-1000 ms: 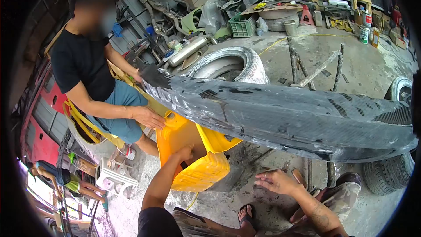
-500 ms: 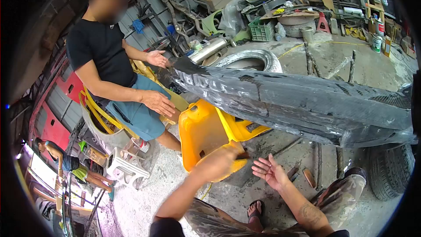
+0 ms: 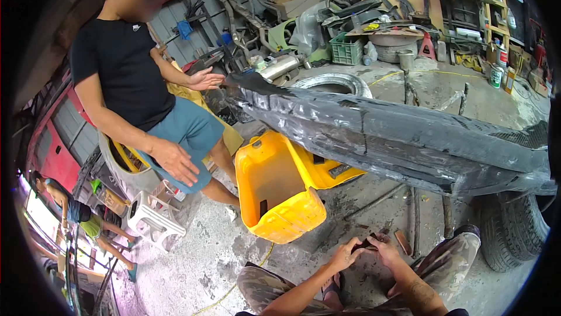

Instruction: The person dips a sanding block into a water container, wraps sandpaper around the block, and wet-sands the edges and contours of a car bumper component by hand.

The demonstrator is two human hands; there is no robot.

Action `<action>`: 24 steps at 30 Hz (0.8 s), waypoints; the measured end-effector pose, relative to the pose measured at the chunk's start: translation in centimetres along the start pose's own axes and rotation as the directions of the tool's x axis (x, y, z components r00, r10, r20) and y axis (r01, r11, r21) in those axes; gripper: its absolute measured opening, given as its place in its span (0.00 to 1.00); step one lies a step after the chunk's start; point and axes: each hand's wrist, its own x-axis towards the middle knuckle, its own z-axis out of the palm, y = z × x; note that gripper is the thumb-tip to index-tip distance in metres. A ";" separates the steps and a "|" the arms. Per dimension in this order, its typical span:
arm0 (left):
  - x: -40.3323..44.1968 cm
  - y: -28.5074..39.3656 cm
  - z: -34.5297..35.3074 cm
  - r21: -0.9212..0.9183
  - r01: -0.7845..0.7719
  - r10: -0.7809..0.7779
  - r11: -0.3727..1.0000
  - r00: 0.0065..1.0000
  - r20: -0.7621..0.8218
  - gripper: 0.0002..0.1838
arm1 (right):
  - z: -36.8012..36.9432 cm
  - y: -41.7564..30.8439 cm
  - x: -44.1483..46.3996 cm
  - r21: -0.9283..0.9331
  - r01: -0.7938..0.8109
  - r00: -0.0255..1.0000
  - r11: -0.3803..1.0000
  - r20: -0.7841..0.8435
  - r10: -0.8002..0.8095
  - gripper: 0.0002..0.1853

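"Held thing?"
"Small dark piece point(image 3: 366, 242), brownish, flat-looking, between the knees. Left fingers point(image 3: 353, 245) and right fingers point(image 3: 381, 244) pinch it."
"Around it?"
"Yellow container point(image 3: 286, 220) near, smeared grey panel point(image 3: 374, 137) beyond."

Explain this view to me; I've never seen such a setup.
There is no machine here: a person works barehanded, and one camera worn on their head looks forward and down. The left hand and right hand meet low in the view, both holding a small dark piece, too small to identify. Beyond them are an open yellow container and a long dark panel. A reddish-brown block lies on the concrete floor. Another person, in a black T-shirt, is at the left.
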 end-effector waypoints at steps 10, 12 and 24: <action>0.4 -1.0 -0.6 -0.283 0.171 -0.198 0.944 0.978 -0.067 0.16 | 0.3 -0.2 1.7 -0.147 0.060 0.982 0.987 0.185 -0.032 0.25; 0.9 0.7 -1.3 -0.342 0.221 -0.278 0.914 0.952 -0.127 0.14 | 0.8 -0.2 1.5 -0.137 0.097 0.973 0.986 0.221 -0.065 0.24; -0.1 -3.5 -1.8 -0.299 0.353 -0.359 0.886 0.933 0.037 0.10 | 1.3 0.3 1.7 -0.140 0.108 0.949 0.984 0.308 -0.061 0.27</action>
